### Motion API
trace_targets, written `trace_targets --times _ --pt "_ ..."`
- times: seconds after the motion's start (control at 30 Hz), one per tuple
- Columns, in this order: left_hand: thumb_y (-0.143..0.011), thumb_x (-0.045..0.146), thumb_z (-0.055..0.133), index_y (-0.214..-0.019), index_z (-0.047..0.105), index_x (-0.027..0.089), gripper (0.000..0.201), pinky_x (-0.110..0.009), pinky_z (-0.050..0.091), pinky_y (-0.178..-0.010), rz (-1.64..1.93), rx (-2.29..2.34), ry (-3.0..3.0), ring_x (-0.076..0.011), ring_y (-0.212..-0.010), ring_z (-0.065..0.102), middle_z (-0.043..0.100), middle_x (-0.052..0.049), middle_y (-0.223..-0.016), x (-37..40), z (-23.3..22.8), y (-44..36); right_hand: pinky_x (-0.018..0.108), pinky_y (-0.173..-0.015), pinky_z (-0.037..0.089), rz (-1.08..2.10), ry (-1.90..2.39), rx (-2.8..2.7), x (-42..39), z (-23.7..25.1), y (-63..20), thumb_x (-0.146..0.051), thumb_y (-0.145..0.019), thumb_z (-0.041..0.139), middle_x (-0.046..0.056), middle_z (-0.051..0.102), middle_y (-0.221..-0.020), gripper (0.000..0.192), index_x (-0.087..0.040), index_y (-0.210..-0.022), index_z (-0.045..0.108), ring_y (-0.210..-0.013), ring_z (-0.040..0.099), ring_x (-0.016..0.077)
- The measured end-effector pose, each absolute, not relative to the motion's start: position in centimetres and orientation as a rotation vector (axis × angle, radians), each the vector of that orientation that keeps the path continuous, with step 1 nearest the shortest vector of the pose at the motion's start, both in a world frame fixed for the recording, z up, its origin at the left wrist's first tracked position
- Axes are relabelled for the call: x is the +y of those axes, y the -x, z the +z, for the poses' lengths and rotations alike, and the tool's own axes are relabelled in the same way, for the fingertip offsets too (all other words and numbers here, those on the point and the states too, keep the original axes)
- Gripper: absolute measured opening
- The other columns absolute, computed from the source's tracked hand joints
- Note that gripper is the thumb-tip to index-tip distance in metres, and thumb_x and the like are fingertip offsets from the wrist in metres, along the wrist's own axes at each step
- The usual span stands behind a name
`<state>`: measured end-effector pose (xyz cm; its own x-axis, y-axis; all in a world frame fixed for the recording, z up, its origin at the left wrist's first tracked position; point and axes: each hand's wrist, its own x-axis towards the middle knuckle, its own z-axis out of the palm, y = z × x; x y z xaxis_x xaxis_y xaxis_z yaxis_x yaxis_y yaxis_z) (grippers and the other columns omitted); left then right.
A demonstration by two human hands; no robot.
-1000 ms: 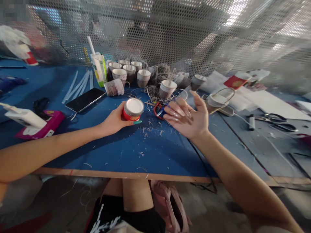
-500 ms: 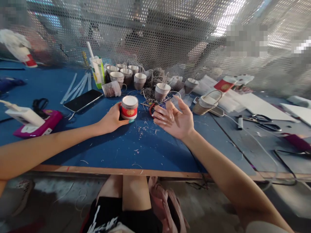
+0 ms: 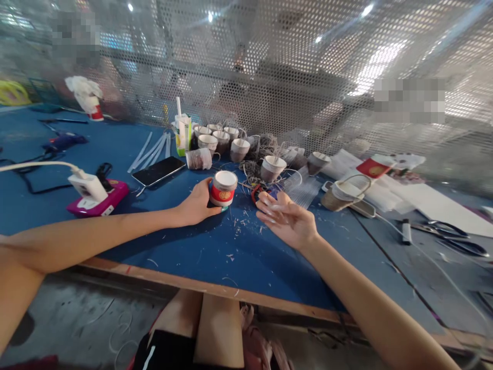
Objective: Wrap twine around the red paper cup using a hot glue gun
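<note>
— Gripping the red paper cup (image 3: 224, 188) with the left hand (image 3: 196, 205); fingers wrapped round its near side, thumb tip at the base; cup upright on the blue table (image 3: 185, 246), just in front of the tangle of twine (image 3: 259, 154).

— Right hand (image 3: 287, 222)?

— Hovering palm up just right of the cup, fingers spread and loose, holding nothing; red-handled scissors (image 3: 257, 191) just beyond the fingertips.

— Advice for the hold?

— Probably best kept low on the wall, not squeezed; thin paper likely to dent; base flat on the table so nothing tips.

— Clutter nearby?

— Plenty; a cluster of small cups (image 3: 217, 139) behind, 1 cup lying on its side (image 3: 198, 159), a phone (image 3: 158, 170) to the left, a small basket with a wire handle (image 3: 339, 192) to the right, a carton with a straw (image 3: 183, 132) at the back; scraps strewn round the cup.

— So?

— Worth steering the free hand in from the right, clear of the scissors' blades; better not to drag a sleeve or wrist through the twine.
</note>
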<state>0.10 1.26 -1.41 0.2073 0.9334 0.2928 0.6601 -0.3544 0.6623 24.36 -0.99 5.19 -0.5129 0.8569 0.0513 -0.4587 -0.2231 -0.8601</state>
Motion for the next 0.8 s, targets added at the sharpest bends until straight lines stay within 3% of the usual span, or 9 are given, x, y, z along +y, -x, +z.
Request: trace_targets --times 0.33,0.43,0.5,0.57,0.63,0.7,0.8 --pt "-0.07 0.042 0.068 -0.133 0.032 0.011 0.078 -0.055 0.035 -0.115 0.933 1.488 -2.039 -0.0364 -0.134 0.048 0.048 -0.024 -0.139 0.7 -0.8 -0.3 0.025 -0.052 0.027 1.65 0.672 -1.348 -1.0 6.2 -24.3 -0.024 -0.055 0.056 0.0 0.041 -0.072 0.019 -0.02 -0.057 0.037 -0.06 0.033 0.0121" --pt "-0.071 0.041 0.068 -0.132 0.033 0.01 0.077 -0.055 0.034 -0.115 0.942 1.486 -2.061 -0.0362 -0.135 0.047 0.048 -0.025 -0.139 0.7 -0.9 -0.3 0.03 -0.054 0.034 1.154 0.897 -1.632 -0.4 7.6 -25.8 -0.04 -0.068 0.051 0.001 0.044 -0.077 0.018 -0.024 -0.072 0.043 -0.063 0.039 0.0152" --pt "-0.071 0.041 0.068 -0.133 0.033 0.009 0.078 -0.054 0.034 -0.116 0.942 1.491 -2.072 -0.0364 -0.135 0.046 0.047 -0.025 -0.14 0.7 -0.9 -0.3 0.034 -0.067 0.043 0.565 1.19 -1.816 0.1 8.7 -27.3 -0.047 -0.072 0.056 0.006 0.052 -0.091 0.028 -0.024 -0.083 0.045 -0.081 0.05 0.0206" --pt "-0.072 0.042 0.068 -0.133 0.033 0.009 0.078 -0.055 0.034 -0.116 0.932 1.497 -2.072 -0.0368 -0.135 0.047 0.047 -0.025 -0.14 0.7 -0.9 -0.3 0.039 -0.081 0.045 0.072 1.526 -1.955 0.5 9.6 -28.9 -0.051 -0.073 0.063 0.012 0.056 -0.104 0.037 -0.022 -0.09 0.047 -0.102 0.052 0.0281" --pt "-0.072 0.043 0.068 -0.134 0.033 0.011 0.078 -0.056 0.035 -0.114 0.926 1.5 -2.064 -0.0375 -0.134 0.048 0.048 -0.024 -0.14 0.7 -0.9 -0.2 0.04 -0.082 0.046 -0.034 1.816 -2.123 0.9 9.9 -30.0 -0.054 -0.074 0.066 0.014 0.059 -0.105 0.043 -0.019 -0.093 0.049 -0.103 0.055 0.0304" --pt "-0.072 0.043 0.069 -0.135 0.033 0.012 0.079 -0.057 0.036 -0.114 0.925 1.497 -2.059 -0.0379 -0.135 0.047 0.048 -0.024 -0.14 0.6 -1.0 -0.2 0.036 -0.075 0.046 0.11 1.995 -2.315 1.1 9.6 -30.4 -0.054 -0.075 0.067 0.011 0.063 -0.098 0.045 -0.018 -0.096 0.05 -0.09 0.06 0.0265" --pt "-0.071 0.042 0.069 -0.135 0.032 0.011 0.081 -0.057 0.035 -0.115 0.925 1.487 -2.047 -0.0378 -0.136 0.046 0.048 -0.026 -0.141 0.7 -1.1 -0.2 0.033 -0.07 0.045 0.06 2.13 -2.49 1.2 8.3 -29.4 -0.043 -0.077 0.066 0.014 0.066 -0.104 0.042 -0.015 -0.104 0.052 -0.089 0.064 0.0272"
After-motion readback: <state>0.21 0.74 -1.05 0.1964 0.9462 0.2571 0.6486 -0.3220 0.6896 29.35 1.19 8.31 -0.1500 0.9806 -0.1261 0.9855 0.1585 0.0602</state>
